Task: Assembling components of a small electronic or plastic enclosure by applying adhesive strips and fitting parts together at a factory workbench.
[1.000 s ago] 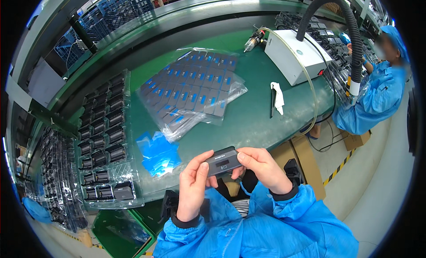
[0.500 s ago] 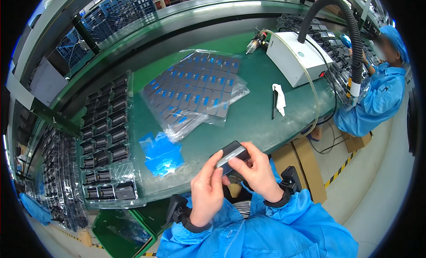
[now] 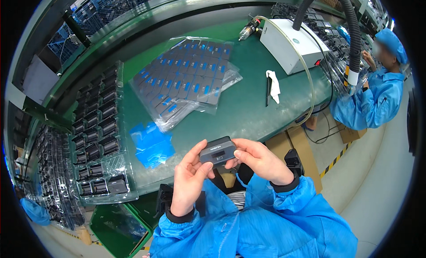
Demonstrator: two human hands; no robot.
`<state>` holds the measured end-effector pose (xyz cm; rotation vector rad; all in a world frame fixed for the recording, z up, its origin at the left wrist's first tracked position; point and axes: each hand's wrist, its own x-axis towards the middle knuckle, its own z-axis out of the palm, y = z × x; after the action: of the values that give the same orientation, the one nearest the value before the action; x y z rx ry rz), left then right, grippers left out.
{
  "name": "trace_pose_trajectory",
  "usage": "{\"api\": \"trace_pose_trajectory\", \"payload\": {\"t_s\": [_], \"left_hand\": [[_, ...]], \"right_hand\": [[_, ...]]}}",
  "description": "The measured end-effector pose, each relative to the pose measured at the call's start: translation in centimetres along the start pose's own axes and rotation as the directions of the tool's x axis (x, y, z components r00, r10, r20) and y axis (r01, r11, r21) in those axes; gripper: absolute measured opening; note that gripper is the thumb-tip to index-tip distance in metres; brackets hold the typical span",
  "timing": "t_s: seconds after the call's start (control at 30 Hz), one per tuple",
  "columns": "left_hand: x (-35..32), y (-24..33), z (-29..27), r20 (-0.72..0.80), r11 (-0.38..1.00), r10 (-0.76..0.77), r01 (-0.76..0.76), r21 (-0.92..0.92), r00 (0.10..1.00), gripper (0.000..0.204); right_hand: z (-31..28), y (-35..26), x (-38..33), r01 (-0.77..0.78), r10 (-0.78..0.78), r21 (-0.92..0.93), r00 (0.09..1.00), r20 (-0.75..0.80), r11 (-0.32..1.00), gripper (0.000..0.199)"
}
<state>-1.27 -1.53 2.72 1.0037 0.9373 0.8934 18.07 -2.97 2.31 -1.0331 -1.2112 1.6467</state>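
Note:
Between my two hands, just off the table's near edge, is a small dark grey box-shaped device (image 3: 218, 152) with rounded corners and pale markings. My left hand (image 3: 190, 174) grips its left end, thumb at the lower edge. The right end is pinched by my right hand (image 3: 258, 160), with the thumb on the side facing me. A loose pile of blue film pieces (image 3: 152, 145) lies on the table beyond my left hand. Farther back, clear plastic sheeting carries rows of flat dark grey panels (image 3: 186, 72) with blue tabs.
At left stands a clear tray (image 3: 101, 138) of black housings. A white box (image 3: 290, 45) with a black hose (image 3: 353, 41) is at the back right, near a white cloth (image 3: 274, 86). Below the table is a green bin (image 3: 116, 229). A co-worker in blue (image 3: 377, 98) sits at right.
The device has turned so that its broad marked side faces me, and my hands have shifted to its two ends. The whole view has moved slightly. The co-worker's hand is raised.

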Motion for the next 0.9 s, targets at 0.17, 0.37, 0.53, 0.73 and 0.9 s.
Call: {"api": "trace_pose_trajectory", "payload": {"t_s": [0.17, 0.37, 0.53, 0.73, 0.9], "left_hand": [[0.1, -0.1, -0.3, 0.012, 0.999, -0.034, 0.035, -0.038, 0.999, 0.050], [0.1, -0.3, -0.4, 0.042, 0.999, -0.028, 0.029, -0.028, 0.999, 0.050], [-1.5, 0.6, -1.4, 0.131, 0.999, 0.027, -0.033, 0.044, 0.991, 0.052], [-3.8, 1.4, -2.8, 0.120, 0.992, 0.073, -0.084, 0.092, 0.990, 0.053], [-6.6, 2.9, -3.2, -0.067, 0.640, 0.433, -0.254, 0.725, 0.899, 0.055]], "right_hand": [[0.0, 0.2, -0.2, -0.053, 0.049, 0.106, 0.998, 0.037, 0.993, 0.036], [-0.5, 0.1, -0.5, 0.004, 0.001, 0.084, 0.998, -0.061, 0.996, 0.031], [1.5, -0.2, 0.1, 0.028, -0.037, -0.061, 0.989, -0.143, 0.998, 0.029], [2.8, -0.7, 0.0, 0.095, -0.094, 0.026, 0.995, -0.039, 0.995, 0.028], [5.6, -0.5, 0.9, 0.161, -0.162, 0.024, 0.986, 0.033, 0.987, 0.025]]}}
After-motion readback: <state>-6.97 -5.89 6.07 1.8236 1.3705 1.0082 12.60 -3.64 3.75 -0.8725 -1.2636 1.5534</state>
